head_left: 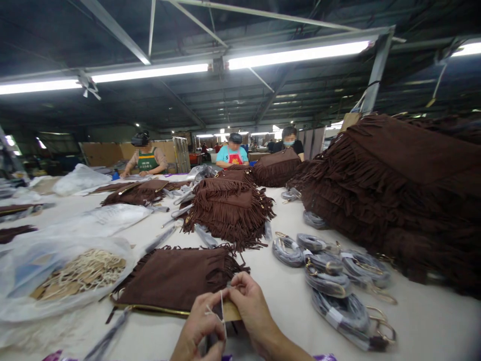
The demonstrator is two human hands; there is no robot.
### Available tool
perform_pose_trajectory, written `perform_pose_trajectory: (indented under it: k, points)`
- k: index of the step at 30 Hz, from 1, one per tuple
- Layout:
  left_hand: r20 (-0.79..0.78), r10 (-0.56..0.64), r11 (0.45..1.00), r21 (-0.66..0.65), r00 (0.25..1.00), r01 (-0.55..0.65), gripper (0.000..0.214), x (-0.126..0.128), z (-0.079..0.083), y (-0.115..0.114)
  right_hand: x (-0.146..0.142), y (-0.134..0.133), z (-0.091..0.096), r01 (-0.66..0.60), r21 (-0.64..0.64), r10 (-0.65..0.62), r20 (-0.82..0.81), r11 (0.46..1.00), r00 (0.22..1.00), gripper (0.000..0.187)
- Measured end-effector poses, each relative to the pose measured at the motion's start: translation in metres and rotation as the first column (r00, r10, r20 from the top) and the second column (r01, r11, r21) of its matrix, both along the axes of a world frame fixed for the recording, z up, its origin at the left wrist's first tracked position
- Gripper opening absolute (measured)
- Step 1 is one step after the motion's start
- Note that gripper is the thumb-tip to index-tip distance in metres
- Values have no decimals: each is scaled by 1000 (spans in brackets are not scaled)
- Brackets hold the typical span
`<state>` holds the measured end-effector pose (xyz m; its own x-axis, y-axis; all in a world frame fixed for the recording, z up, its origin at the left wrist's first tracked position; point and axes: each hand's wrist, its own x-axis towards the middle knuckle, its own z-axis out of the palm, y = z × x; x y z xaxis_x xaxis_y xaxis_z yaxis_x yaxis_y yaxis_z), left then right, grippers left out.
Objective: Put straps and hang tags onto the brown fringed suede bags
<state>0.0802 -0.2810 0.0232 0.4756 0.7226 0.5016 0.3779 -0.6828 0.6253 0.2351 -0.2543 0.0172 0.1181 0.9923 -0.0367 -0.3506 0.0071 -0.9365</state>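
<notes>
A dark brown fringed bag (165,276) lies flat in front of me, its gold zipper (156,311) along the near edge. My left hand (201,321) is closed at the bag's near right corner, pinching a thin white string (223,308). Beside it, my right hand (250,306) is closed too, its fingertips on the string close to a tan cardboard tag (232,313). Fingers partly cover the tag, and how the string runs at the bag is hidden. A plastic-wrapped wrist strap (108,333) extends from the zipper end.
An open plastic bag (128,253) of tan tags with white strings (86,268) stands left. Coiled, wrapped straps with gold clasps (330,281) lie right. Fringed bags are stacked ahead (229,208) and heaped high at right (406,190). Several people work across the table (285,321).
</notes>
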Motion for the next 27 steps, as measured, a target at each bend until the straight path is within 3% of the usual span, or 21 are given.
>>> perform_pose_trajectory:
  k: [4, 10, 13, 17, 20, 23, 27]
  points:
    - [-23, 64, 991, 116, 998, -61, 24, 6, 0, 0, -5, 3, -7, 67, 88, -74, 78, 994, 994, 17]
    - [-31, 38, 997, 65, 999, -36, 21, -1, 0, 3, -5, 8, -9, 103, 101, -111, 78, 990, 991, 17]
    - [-75, 51, 981, 193, 996, -35, 20, 1, 2, 5, -6, 6, -9, 114, 86, -122, 89, 990, 989, 17]
    - [-134, 19, 908, 417, 991, 39, 22, 9, 7, 7, -11, 1, -12, 1, 5, -1, 37, 1000, 999, 22]
    - [-181, 48, 861, 507, 982, 51, 27, 13, 15, 8, -11, -2, -13, -109, -43, 109, -1, 993, 994, 27]
    - [-284, 71, 860, 504, 956, 86, 29, 15, 23, 7, -7, -3, -12, -184, -69, 184, -15, 980, 983, 23]
    - [-326, 37, 900, 421, 944, 110, 26, 14, 27, 7, 1, -3, -4, -302, -115, 279, -179, 946, 943, 21]
